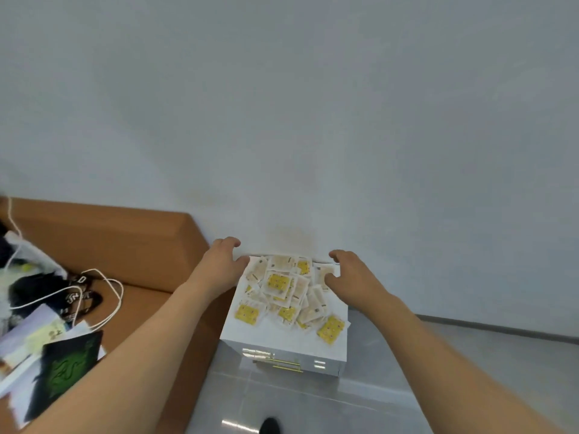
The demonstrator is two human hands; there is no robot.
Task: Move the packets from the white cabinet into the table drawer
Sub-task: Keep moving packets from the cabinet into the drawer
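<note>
A loose heap of small square paper packets (286, 292), some white and some printed bright yellow, lies spread over the flat top of the low white cabinet (282, 343), which stands against the pale wall at about 6 o'clock of the view, a little right of centre. One yellow packet sits at the heap's 4 o'clock edge, close to the cabinet's front right corner, and another at its 8 o'clock edge.

My left hand (221, 264) is at the heap's 10 o'clock, over the cabinet's back left corner, fingers curved and spread, the thumb touching the nearest white packet; it clasps nothing that I can see. My right hand (351, 277) is at the heap's 2 o'clock, by the back right corner, fingers loosely bent and resting on the outermost packets, also with nothing clasped.

Below the cabinet top, its front shows slim gold-coloured drawer handles (286, 364). At 9 o'clock of the cabinet stands an orange-brown wooden table (103, 242) carrying white cords (108, 286), a black strap, papers and a dark card with a green pattern (67, 368). The grey tiled floor (360, 399) runs beneath.
</note>
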